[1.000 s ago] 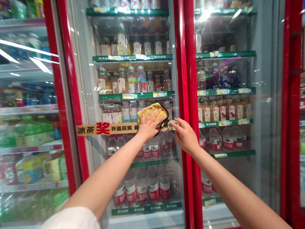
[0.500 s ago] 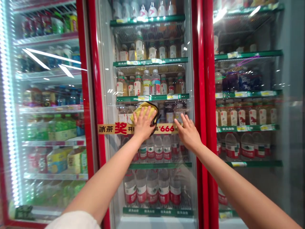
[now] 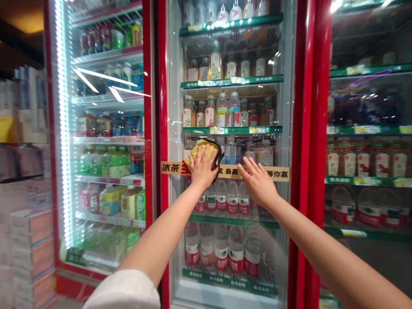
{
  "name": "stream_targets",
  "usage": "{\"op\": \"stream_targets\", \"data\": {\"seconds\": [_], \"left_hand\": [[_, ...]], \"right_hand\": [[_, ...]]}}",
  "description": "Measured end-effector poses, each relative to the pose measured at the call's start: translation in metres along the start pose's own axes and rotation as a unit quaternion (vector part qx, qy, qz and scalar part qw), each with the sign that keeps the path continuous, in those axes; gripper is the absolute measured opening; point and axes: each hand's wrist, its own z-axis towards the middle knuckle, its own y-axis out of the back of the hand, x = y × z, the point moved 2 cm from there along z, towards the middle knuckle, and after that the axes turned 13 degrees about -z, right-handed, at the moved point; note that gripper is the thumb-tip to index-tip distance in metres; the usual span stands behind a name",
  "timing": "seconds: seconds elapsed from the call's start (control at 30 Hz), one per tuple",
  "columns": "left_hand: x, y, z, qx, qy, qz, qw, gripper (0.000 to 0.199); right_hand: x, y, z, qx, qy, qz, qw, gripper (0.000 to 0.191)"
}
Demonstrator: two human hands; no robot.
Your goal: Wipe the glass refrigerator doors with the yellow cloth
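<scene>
My left hand (image 3: 203, 167) presses a yellow cloth (image 3: 202, 143) with black edging against the glass door (image 3: 225, 150) of the middle fridge. Its fingers lie spread over the cloth, which is bunched around them. To the right, my right hand (image 3: 259, 180) holds nothing; its fingers are extended at the same glass. Whether the whole palm touches cannot be seen. A beige sticker strip (image 3: 231, 171) with printed characters crosses the door at hand height, and both hands cover parts of it. Behind the glass, water bottles (image 3: 221, 251) with red-and-white labels stand on the lower shelves.
Red door frames (image 3: 307, 150) separate the middle fridge from its neighbours. A brightly lit drinks fridge (image 3: 106, 180) is on the left, another stocked fridge (image 3: 367, 182) on the right. Stacked boxes (image 3: 34, 253) stand at the far left. Ceiling lights reflect in the glass.
The view has turned left, bringing the stacked boxes into sight. Both hands, with the cloth under the left one, have shifted left across the glass.
</scene>
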Motion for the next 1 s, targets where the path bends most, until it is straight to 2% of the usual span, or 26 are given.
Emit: {"op": "stream_targets", "data": {"seconds": [0.07, 0.1, 0.17, 0.23, 0.3, 0.4, 0.5, 0.63, 0.67, 0.73, 0.87, 0.93, 1.0], "left_hand": [[0.011, -0.001, -0.020, -0.037, 0.082, 0.003, 0.996, 0.070], [0.015, -0.003, -0.031, -0.029, 0.088, 0.004, 0.996, 0.072], [0.019, -0.005, -0.044, 0.015, 0.048, 0.004, 0.999, 0.075], [0.026, -0.001, -0.039, 0.050, 0.001, 0.001, 0.999, 0.076], [0.039, 0.010, -0.020, 0.049, -0.006, -0.002, 0.999, 0.072], [0.065, 0.028, 0.002, -0.010, 0.079, -0.009, 0.997, 0.067], [0.084, 0.029, -0.016, -0.057, 0.159, -0.012, 0.986, 0.066], [0.093, 0.017, -0.056, -0.023, 0.129, -0.015, 0.991, 0.067], [0.095, 0.017, -0.056, -0.016, 0.121, -0.017, 0.992, 0.068], [0.101, 0.023, -0.041, -0.022, 0.130, -0.023, 0.991, 0.068], [0.114, 0.040, -0.002, -0.073, 0.196, -0.032, 0.977, 0.066], [0.115, 0.038, -0.008, -0.087, 0.199, -0.030, 0.976, 0.066], [0.115, 0.029, -0.031, -0.088, 0.185, -0.024, 0.979, 0.067]], "right_hand": [[0.011, 0.003, 0.005, 0.012, 0.021, -0.001, 1.000, 0.059], [0.016, 0.004, 0.007, 0.018, 0.029, -0.002, 0.999, 0.060], [0.024, 0.005, 0.014, 0.028, 0.045, -0.009, 0.999, 0.061], [0.031, 0.007, 0.024, 0.036, 0.058, -0.017, 0.998, 0.063], [0.038, 0.009, 0.033, 0.050, 0.053, -0.023, 0.997, 0.065], [0.048, 0.009, 0.041, 0.073, 0.032, -0.018, 0.997, 0.064], [0.055, 0.006, 0.040, 0.062, 0.026, -0.005, 0.998, 0.064], [0.056, -0.001, 0.034, 0.035, 0.026, -0.004, 0.999, 0.062], [0.056, -0.003, 0.034, 0.029, 0.028, -0.007, 0.999, 0.060], [0.054, -0.006, 0.032, 0.018, 0.033, -0.013, 0.999, 0.057], [0.050, -0.010, 0.031, 0.007, 0.047, -0.023, 0.999, 0.058], [0.049, -0.011, 0.030, 0.005, 0.052, -0.027, 0.998, 0.059], [0.048, -0.012, 0.029, 0.001, 0.052, -0.028, 0.998, 0.061]]}}
